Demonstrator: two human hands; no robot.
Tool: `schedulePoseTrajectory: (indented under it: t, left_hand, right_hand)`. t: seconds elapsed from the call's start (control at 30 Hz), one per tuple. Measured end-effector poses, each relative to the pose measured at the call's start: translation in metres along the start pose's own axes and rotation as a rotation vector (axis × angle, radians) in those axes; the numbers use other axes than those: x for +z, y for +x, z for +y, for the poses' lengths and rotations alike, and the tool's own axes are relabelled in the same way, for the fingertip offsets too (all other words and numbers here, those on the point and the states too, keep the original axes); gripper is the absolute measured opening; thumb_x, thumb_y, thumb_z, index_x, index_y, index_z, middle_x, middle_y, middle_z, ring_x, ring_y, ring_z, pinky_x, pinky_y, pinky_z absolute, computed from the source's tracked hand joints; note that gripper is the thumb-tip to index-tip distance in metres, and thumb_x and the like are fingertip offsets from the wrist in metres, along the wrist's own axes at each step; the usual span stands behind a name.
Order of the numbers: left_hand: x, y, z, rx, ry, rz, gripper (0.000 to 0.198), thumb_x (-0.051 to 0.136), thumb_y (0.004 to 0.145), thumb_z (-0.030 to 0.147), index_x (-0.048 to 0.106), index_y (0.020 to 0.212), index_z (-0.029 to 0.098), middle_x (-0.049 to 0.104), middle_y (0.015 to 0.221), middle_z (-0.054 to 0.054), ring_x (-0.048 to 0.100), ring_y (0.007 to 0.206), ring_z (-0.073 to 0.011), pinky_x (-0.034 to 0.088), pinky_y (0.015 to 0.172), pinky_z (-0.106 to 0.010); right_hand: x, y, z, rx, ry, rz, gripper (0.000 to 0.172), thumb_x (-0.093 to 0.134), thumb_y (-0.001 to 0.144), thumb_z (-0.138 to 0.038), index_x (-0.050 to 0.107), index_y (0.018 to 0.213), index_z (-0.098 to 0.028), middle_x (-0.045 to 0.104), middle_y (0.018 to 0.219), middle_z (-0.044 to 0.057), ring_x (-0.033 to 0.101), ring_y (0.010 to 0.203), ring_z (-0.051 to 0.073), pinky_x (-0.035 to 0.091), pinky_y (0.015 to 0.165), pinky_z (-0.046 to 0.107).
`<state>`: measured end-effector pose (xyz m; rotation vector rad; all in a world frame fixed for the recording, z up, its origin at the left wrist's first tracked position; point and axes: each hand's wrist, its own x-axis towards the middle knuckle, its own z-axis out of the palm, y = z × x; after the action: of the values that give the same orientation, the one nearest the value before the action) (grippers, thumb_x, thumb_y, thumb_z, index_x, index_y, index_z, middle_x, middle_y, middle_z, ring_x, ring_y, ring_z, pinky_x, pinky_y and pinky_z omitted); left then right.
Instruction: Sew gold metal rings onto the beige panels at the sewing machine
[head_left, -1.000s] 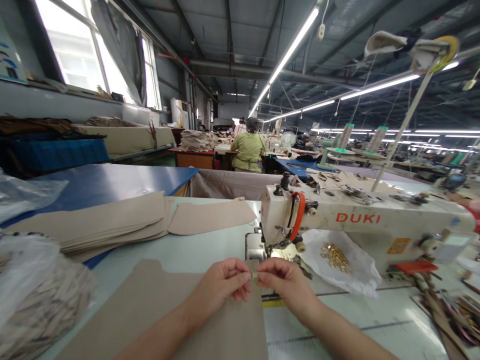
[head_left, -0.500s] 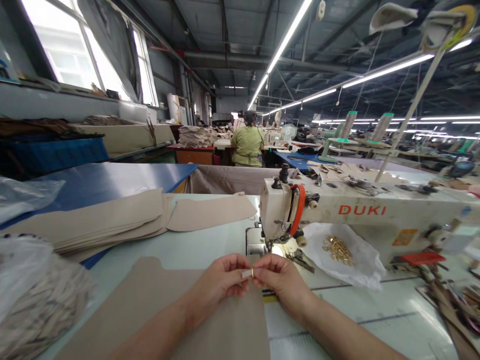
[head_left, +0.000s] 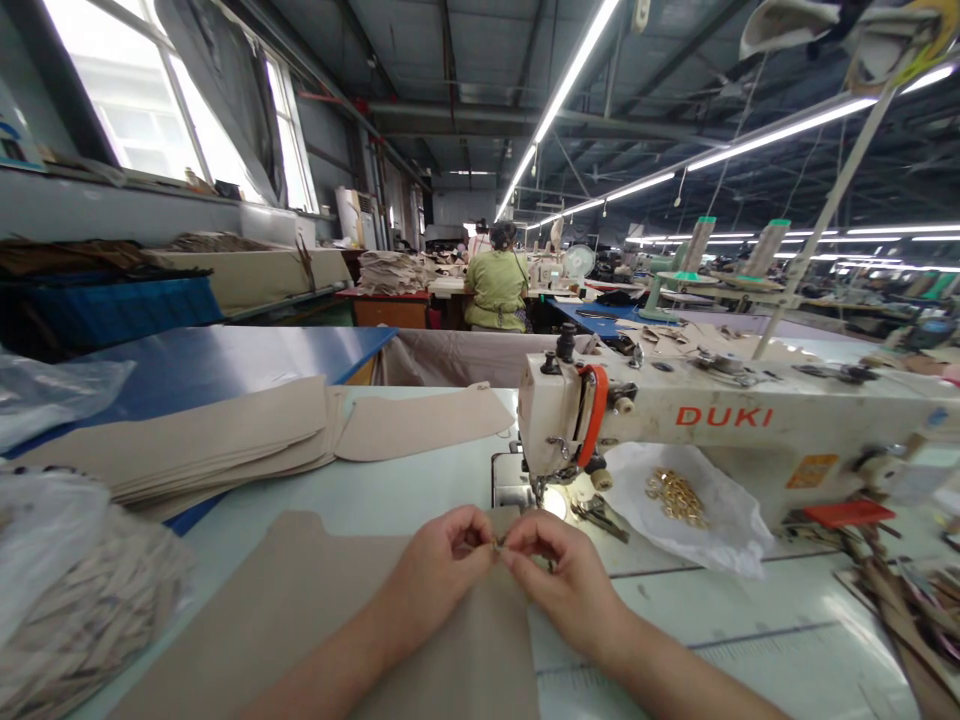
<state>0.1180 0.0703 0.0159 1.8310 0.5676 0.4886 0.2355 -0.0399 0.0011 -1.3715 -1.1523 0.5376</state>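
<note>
A small beige strip with a gold metal ring (head_left: 498, 546) is pinched between my two hands, mostly covered by the fingers. My left hand (head_left: 448, 560) closes on it from the left, my right hand (head_left: 559, 568) from the right, fingertips nearly meeting. Under both hands a large beige panel (head_left: 330, 590) lies on the pale green table (head_left: 420, 490). Just beyond the fingers stands the needle end of the white sewing machine (head_left: 551, 420). Gold rings (head_left: 677, 497) are heaped on a white plastic bag (head_left: 724, 510) to the right.
Stacked beige panels (head_left: 247, 440) and one single panel (head_left: 424, 422) lie behind at left. A clear bag of beige strips (head_left: 97, 600) is at the near left. Thread snips (head_left: 600, 517) rest beside the needle area. A person in green (head_left: 498, 290) sits farther off, back turned.
The fingers of both hands have shifted around the small strip and ring, which now show less. My right hand's fingers are more curled, and the ring sits slightly farther left.
</note>
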Motion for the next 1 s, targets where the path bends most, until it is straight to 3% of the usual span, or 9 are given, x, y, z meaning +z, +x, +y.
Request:
schedulePoseTrajectory:
  t: [0.1,0.33,0.53,0.7,0.9,1.0]
  left_hand:
    - [0.0,0.0,-0.002,0.009,-0.03,0.002,0.006,0.057,0.064,0.023,0.053,0.064,0.019,0.05,0.06,0.005,0.046,0.059,-0.013,0.036,0.057,-0.023]
    - [0.0,0.002,0.007,-0.097,-0.211,0.013,0.009,0.061,0.056,0.023,0.053,0.059,0.019,0.054,0.056,0.004,0.049,0.058,-0.0129,0.037,0.057,-0.023]
    - [0.002,0.0,0.015,-0.163,-0.31,0.039,0.014,0.065,0.055,0.024,0.054,0.06,0.018,0.057,0.057,0.004,0.053,0.058,-0.0126,0.041,0.059,-0.023]
    - [0.002,0.002,0.008,-0.109,-0.296,0.071,0.025,0.073,0.051,0.028,0.053,0.063,0.018,0.057,0.061,0.003,0.054,0.06,-0.0129,0.042,0.059,-0.024]
    - [0.004,0.001,0.005,-0.018,-0.216,0.136,0.02,0.069,0.056,0.025,0.052,0.063,0.019,0.057,0.062,0.002,0.056,0.061,-0.0133,0.045,0.062,-0.025]
    - [0.004,0.0,0.004,0.023,-0.218,0.137,0.019,0.068,0.058,0.024,0.051,0.063,0.019,0.058,0.065,0.002,0.057,0.063,-0.0133,0.046,0.064,-0.025]
  right_hand:
    - [-0.002,0.002,0.0,-0.029,0.01,0.038,0.006,0.06,0.074,-0.02,0.061,0.069,-0.019,0.058,0.07,0.0,0.051,0.066,0.013,0.04,0.062,0.024]
    - [0.002,0.006,0.005,0.117,0.256,0.113,0.012,0.066,0.067,-0.026,0.059,0.061,-0.017,0.056,0.059,-0.002,0.045,0.055,0.011,0.035,0.053,0.023]
    - [0.007,0.008,0.006,0.129,0.279,0.186,0.016,0.068,0.064,-0.028,0.057,0.058,-0.018,0.057,0.059,-0.001,0.046,0.055,0.011,0.036,0.052,0.023]
    - [0.007,0.006,0.008,0.112,0.232,0.169,0.014,0.066,0.066,-0.026,0.057,0.059,-0.018,0.055,0.06,-0.001,0.046,0.057,0.011,0.036,0.054,0.023]
    - [0.005,0.007,0.005,0.155,0.311,0.141,0.023,0.073,0.061,-0.032,0.054,0.061,-0.018,0.05,0.052,-0.005,0.04,0.048,0.008,0.031,0.046,0.02]
    - [0.002,0.008,0.003,0.172,0.39,0.093,0.029,0.076,0.058,-0.039,0.058,0.069,-0.019,0.054,0.056,-0.005,0.046,0.049,0.008,0.035,0.049,0.02]
